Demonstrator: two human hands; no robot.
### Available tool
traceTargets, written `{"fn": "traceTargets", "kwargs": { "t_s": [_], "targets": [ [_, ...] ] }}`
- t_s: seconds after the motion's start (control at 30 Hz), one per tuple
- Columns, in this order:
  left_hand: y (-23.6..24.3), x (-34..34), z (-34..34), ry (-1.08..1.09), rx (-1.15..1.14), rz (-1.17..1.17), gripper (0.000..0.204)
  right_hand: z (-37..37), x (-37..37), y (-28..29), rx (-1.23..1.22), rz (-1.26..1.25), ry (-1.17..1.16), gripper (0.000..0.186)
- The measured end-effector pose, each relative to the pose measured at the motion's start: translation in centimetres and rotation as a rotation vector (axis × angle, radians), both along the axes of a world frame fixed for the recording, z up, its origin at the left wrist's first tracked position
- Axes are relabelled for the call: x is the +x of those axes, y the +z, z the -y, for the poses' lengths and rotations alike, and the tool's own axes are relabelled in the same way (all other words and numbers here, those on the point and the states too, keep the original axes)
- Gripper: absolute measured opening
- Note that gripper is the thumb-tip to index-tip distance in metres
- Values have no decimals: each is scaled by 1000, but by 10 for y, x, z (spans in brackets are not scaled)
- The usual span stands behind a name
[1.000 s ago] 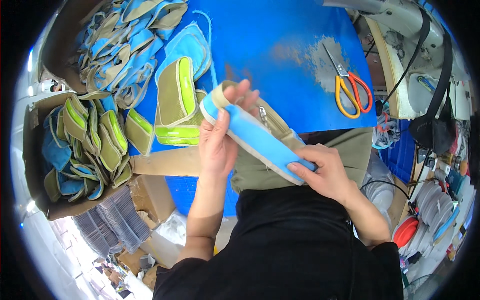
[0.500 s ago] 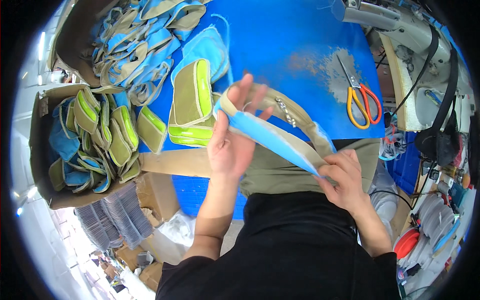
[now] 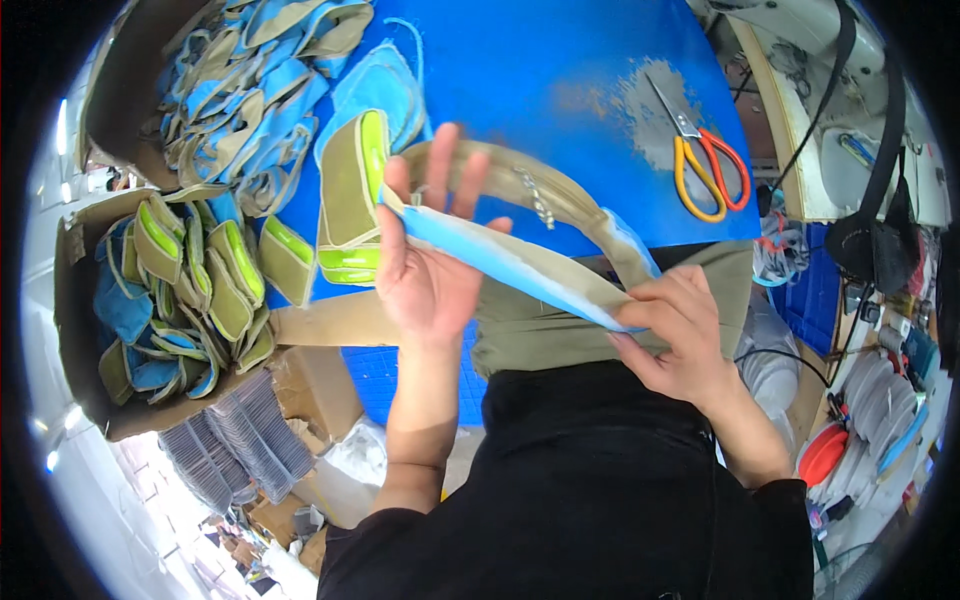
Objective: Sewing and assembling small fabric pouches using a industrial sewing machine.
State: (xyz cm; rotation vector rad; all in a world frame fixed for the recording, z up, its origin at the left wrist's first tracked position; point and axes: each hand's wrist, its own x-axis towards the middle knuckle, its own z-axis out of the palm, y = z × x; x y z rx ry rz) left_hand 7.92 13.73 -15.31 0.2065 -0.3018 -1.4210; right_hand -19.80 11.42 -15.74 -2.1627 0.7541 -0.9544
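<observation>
A looped tan and light-blue fabric band (image 3: 510, 270) is stretched between my hands. My left hand (image 3: 432, 295) is palm up with its fingers spread, and the band's left bend passes between thumb and fingers. My right hand (image 3: 683, 335) pinches the band's right end between thumb and fingertips. On the far side of the loop a short, pale, chain-like piece (image 3: 537, 198) shows, too blurred to name. Close to my left fingers lies a tan mesh piece with a bright green stripe (image 3: 352, 180), on top of another. Light-blue pieces (image 3: 380, 95) lie just beyond.
Orange- and red-handled scissors (image 3: 703, 165) lie at the right of the blue table (image 3: 520, 60). A cardboard box (image 3: 85, 400) at the left holds several green-striped pieces. Behind it, blue and tan bands are heaped (image 3: 245, 110). A sewing machine (image 3: 800, 30) stands at the far right.
My left hand has moved left, drawing that end of the band with it; its fingers are spread wider. My right hand keeps its pinch. The whole view has shifted slightly.
</observation>
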Motion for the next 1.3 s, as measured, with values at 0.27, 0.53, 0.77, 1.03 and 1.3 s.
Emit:
{"fn": "traceTargets", "kwargs": {
  "t_s": [0.27, 0.53, 0.77, 1.03, 1.3],
  "targets": [
    [-1, -2, -1, 58, 88, 28, 46, 1, -2, 3, 164, 74, -16, 25],
    [7, -19, -1, 66, 185, 161, 65, 4, 3, -4, 343, 117, -75, 19],
    [11, -35, -8, 92, 383, 649, 88, 12, 19, 10, 371, 104, -77, 24],
    [5, -25, -12, 165, 273, 642, 79, 14, 20, 5, 402, 118, -8, 18],
    [4, -24, -12, 150, 206, 588, 80, 12, 23, -4, 462, 169, -84, 22]
  ]
}}
